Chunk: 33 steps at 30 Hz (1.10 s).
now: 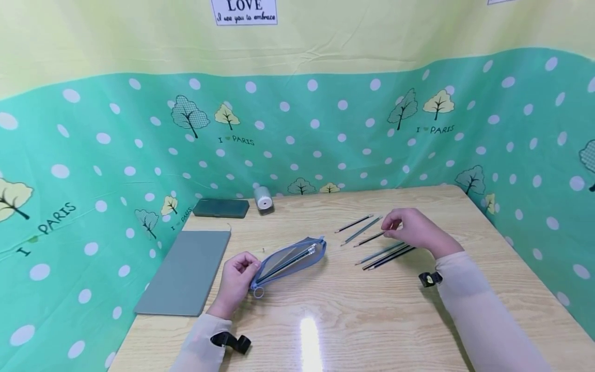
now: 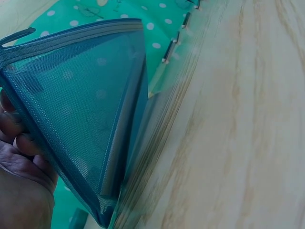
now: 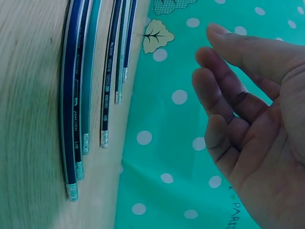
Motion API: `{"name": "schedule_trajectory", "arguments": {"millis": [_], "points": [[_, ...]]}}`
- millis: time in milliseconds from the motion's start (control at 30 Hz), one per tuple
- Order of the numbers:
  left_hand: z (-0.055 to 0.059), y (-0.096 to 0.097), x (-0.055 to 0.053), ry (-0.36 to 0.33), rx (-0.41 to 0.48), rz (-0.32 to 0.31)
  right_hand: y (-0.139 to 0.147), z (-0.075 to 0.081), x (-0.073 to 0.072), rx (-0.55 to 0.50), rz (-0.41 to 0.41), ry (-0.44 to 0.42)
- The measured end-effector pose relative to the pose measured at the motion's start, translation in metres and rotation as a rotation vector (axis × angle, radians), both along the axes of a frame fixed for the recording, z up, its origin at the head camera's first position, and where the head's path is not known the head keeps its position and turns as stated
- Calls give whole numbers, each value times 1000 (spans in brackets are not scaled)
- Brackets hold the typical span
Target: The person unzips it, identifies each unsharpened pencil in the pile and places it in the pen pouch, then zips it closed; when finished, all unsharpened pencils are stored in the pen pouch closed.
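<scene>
In the head view my left hand pinches one end of a blue mesh zip pencil pouch. The pouch gapes along its top, and a few pencils lie inside it. A ring pull hangs at the held end. The left wrist view shows the mesh side close up, fingers behind its edge. My right hand hovers over several loose dark and teal pencils on the table. In the right wrist view its fingers are loosely bent, apart from the pencils, with nothing between them.
A flat grey board lies on the table's left side. Behind it are a dark green box and a small grey-and-white cylinder. Dotted green cloth hangs around the wooden table.
</scene>
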State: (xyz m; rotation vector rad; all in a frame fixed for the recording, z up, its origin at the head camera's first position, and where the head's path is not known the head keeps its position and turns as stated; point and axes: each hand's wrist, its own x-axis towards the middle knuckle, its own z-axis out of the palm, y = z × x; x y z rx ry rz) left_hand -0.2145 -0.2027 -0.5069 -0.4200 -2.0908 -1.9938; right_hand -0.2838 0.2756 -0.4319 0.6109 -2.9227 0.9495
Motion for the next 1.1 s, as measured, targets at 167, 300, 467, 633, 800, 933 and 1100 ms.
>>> {"name": "schedule_trajectory", "arguments": {"millis": [167, 300, 467, 633, 800, 933, 1100], "points": [[-1, 0, 0, -5, 2, -3, 3, -6, -2, 2, 7, -63], [0, 0, -1, 1, 0, -6, 4, -12, -1, 23, 19, -105], [1, -1, -1, -8, -12, 1, 5, -21, 3, 41, 76, -112], [1, -1, 0, -2, -10, 3, 6, -27, 7, 49, 105, -142], [2, 0, 2, 6, -8, 8, 6, -30, 9, 67, 85, -185], [1, 0, 2, 0, -6, 12, 6, -30, 8, 87, 78, -194], [0, 0, 1, -1, 6, 6, 8, -33, 7, 114, 69, -182]]}}
